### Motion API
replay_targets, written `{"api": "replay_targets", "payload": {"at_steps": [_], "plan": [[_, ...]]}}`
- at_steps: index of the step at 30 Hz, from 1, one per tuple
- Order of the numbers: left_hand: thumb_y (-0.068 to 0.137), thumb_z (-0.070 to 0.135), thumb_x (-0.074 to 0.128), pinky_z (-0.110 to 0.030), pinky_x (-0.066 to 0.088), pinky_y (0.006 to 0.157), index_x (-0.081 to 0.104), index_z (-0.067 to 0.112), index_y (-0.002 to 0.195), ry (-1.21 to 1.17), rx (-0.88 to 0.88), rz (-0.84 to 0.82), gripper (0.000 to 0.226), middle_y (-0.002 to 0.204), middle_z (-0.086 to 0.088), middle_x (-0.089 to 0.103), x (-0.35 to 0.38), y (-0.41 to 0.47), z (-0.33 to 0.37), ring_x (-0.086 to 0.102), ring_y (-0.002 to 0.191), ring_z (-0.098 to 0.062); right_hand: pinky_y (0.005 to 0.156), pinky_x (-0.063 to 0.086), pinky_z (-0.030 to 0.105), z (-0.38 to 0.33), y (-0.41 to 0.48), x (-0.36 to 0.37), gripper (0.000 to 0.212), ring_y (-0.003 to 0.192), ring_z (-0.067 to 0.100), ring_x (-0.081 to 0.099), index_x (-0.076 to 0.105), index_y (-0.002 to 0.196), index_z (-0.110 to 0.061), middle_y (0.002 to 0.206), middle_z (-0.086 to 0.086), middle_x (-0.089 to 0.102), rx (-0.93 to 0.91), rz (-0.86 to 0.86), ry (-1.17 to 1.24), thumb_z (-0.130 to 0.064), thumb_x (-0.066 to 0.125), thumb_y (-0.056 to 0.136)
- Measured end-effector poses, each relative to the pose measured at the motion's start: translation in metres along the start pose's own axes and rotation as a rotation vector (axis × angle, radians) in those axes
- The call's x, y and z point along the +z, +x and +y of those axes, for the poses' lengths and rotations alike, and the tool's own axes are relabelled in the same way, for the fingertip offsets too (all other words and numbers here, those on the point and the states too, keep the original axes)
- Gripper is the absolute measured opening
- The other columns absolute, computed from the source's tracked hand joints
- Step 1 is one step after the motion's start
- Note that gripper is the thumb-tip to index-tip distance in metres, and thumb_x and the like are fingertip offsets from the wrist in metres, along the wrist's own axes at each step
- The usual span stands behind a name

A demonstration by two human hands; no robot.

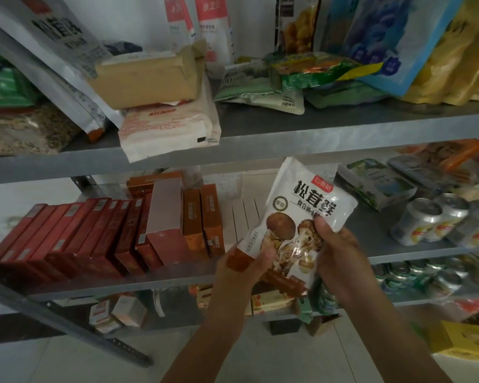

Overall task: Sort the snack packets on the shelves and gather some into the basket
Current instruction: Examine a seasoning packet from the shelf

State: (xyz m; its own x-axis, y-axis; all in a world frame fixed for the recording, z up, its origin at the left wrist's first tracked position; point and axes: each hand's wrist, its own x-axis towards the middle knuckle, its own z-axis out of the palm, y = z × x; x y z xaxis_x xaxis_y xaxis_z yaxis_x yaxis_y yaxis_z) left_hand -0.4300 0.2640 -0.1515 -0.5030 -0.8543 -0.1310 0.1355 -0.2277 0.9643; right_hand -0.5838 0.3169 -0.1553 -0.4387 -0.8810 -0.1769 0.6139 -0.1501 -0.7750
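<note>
A white packet printed with brown mushrooms and black characters is held upright in front of the middle shelf. My left hand grips its lower left corner, thumb on the front. My right hand holds its lower right side, thumb pressed on the mushroom picture. More snack packets, green, blue and yellow, lie piled on the upper shelf at the right. No basket is in view.
Red and brown boxes stand in a row on the middle shelf at the left. Drink cans sit at the right. A cardboard box and large white bags occupy the upper shelf. A yellow carton lies on the floor.
</note>
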Motion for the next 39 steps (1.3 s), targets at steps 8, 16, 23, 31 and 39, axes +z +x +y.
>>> {"api": "replay_targets", "payload": {"at_steps": [8, 16, 23, 31, 39], "plan": [[0.081, 0.022, 0.073, -0.023, 0.056, 0.062, 0.068, 0.016, 0.092, 0.309, 0.278, -0.052, 0.014, 0.090, -0.002, 0.074, -0.009, -0.005, 0.020, 0.072, 0.080, -0.018, 0.061, 0.057, 0.031, -0.038, -0.017, 0.010, 0.038, 0.088, 0.026, 0.072, 0.075, 0.089, -0.016, 0.097, 0.010, 0.074, -0.214, 0.016, -0.292, -0.037, 0.082, 0.058], [0.084, 0.029, 0.067, -0.029, 0.059, 0.077, 0.050, 0.051, 0.113, 0.481, 0.675, -0.013, 0.040, 0.108, 0.021, 0.066, 0.013, -0.017, 0.081, 0.066, 0.096, 0.000, 0.068, 0.057, 0.024, -0.095, -0.025, 0.052, 0.043, 0.086, 0.010, 0.071, 0.077, 0.079, -0.033, 0.091, -0.008, 0.075, -0.609, -0.005, -0.386, -0.058, 0.081, 0.045], [0.095, 0.051, 0.051, -0.048, 0.025, 0.116, 0.048, 0.013, 0.139, 1.539, 1.622, 0.401, 0.058, 0.150, -0.011, 0.038, 0.013, 0.010, 0.127, 0.033, 0.140, -0.029, 0.071, 0.056, 0.026, -0.145, -0.001, 0.129, 0.029, 0.094, 0.019, 0.070, 0.067, 0.104, -0.011, 0.100, 0.004, 0.074, -0.552, -0.178, -0.290, -0.016, 0.065, 0.076], [0.093, 0.019, 0.054, -0.045, 0.042, 0.104, 0.059, 0.006, 0.128, 1.580, 1.585, 0.710, 0.038, 0.128, -0.015, 0.061, -0.017, 0.040, 0.195, 0.058, 0.119, -0.030, 0.080, 0.057, 0.038, -0.168, 0.033, 0.198, 0.032, 0.093, 0.021, 0.071, 0.062, 0.113, -0.009, 0.101, 0.007, 0.074, -0.367, -0.317, -0.526, -0.033, 0.054, 0.094], [0.096, 0.039, 0.046, -0.041, 0.051, 0.076, 0.049, 0.022, 0.138, 1.651, 0.952, 0.506, 0.045, 0.122, -0.011, 0.064, -0.051, 0.046, 0.259, 0.064, 0.100, -0.034, 0.096, 0.041, 0.027, -0.198, 0.074, 0.182, 0.035, 0.113, 0.015, 0.056, 0.059, 0.124, -0.010, 0.128, 0.005, 0.059, -0.796, 0.049, -1.309, -0.029, 0.055, 0.095]]}}
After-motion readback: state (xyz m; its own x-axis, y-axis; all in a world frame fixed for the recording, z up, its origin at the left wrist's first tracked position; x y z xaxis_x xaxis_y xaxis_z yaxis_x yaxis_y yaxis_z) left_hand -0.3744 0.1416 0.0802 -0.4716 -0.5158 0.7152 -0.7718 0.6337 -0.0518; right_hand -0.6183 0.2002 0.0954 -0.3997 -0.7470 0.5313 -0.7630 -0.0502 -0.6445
